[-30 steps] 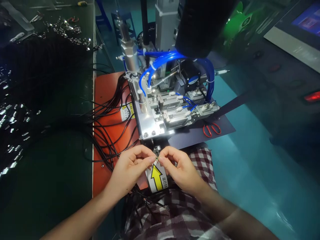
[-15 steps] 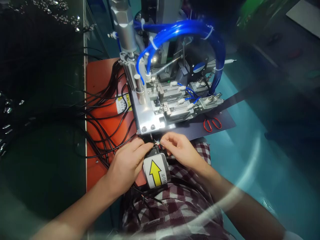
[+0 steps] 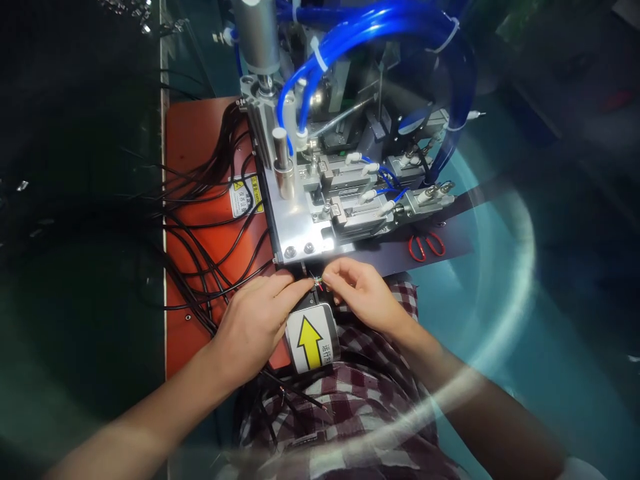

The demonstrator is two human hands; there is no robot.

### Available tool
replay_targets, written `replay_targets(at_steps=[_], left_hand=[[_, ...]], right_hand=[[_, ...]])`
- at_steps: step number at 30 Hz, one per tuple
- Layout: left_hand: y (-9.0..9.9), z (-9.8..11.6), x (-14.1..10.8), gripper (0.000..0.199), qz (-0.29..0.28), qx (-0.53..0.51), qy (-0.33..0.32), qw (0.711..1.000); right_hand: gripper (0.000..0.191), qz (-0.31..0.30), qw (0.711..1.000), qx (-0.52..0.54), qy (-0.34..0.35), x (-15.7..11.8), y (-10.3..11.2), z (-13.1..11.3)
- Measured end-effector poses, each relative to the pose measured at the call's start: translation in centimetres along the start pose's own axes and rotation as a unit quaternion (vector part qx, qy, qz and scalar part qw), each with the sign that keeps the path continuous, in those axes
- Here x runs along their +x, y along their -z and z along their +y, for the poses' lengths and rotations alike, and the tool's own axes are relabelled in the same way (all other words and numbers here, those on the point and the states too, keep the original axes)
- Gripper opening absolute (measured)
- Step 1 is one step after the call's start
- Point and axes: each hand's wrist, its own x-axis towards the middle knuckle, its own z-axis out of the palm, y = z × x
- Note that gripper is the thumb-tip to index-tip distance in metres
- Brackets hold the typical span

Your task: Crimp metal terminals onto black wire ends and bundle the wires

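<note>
Thin coloured wires [image 3: 319, 283] show between my fingertips, at the front edge of the metal machine [image 3: 295, 227]. My left hand [image 3: 257, 320] pinches at their left side, thumb and forefinger together. From the right, my right hand [image 3: 363, 290] pinches at the same small wires, its fingertips close to those of the left. What exactly each hand grips is too small to tell apart. Just below the fingers sits a white label with a yellow arrow [image 3: 311, 340] on a rounded part.
Black cables [image 3: 200, 267] run over the orange plate [image 3: 185, 133] on the left. Blue hoses [image 3: 370, 27] arch above the machine. Red-handled scissors [image 3: 425, 247] lie on the dark plate at the right. Loose cable ends [image 3: 305, 397] rest over the checked cloth on my lap.
The view has shifted slightly, and the machine appears larger and higher. My hands remain at the wires, with the left fingertips a little further right.
</note>
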Motion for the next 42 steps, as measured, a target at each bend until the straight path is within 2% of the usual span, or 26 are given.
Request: replay_targets(at_steps=[30,35,42], left_hand=[[-0.15,-0.02,-0.08,0.027,-0.002,0.011,-0.015,1.000],[-0.14,-0.04,-0.03,0.027,0.002,0.018,-0.016,1.000],[-0.24,-0.11,-0.05,0.027,0.001,0.012,-0.015,1.000]], right_hand=[[0.017,0.004,1.000,-0.022,-0.014,-0.08,-0.03,0.01],[0.017,-0.008,0.999,-0.003,-0.033,-0.07,-0.04,-0.37],[0.017,-0.012,1.000,-0.004,-0.026,0.09,0.05,-0.23]])
